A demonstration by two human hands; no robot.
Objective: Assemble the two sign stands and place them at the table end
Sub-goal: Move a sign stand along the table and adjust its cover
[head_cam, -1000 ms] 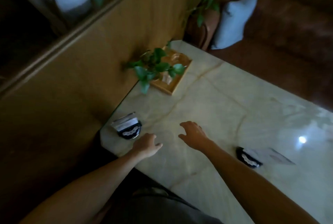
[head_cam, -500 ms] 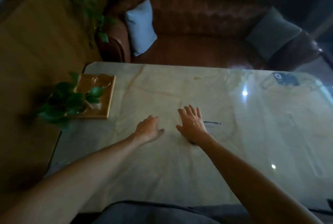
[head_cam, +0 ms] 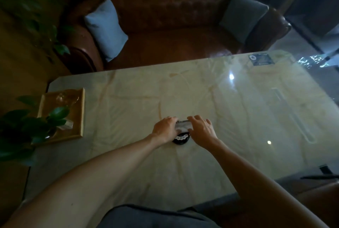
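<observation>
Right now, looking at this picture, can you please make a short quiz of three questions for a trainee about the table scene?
1. True or false: both hands touch the sign stand.
2. What stands on the wooden tray? A) plant B) lamp C) bottle
3. Fill in: the sign stand has a black ____.

Key: 1 true, the left hand and right hand are at its clear panel; 2 A, the plant; 3 base.

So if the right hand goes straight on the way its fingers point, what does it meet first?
Probably nothing soon: beyond the right hand, bare table runs to the far edge, then the sofa. Depth is unclear.
</observation>
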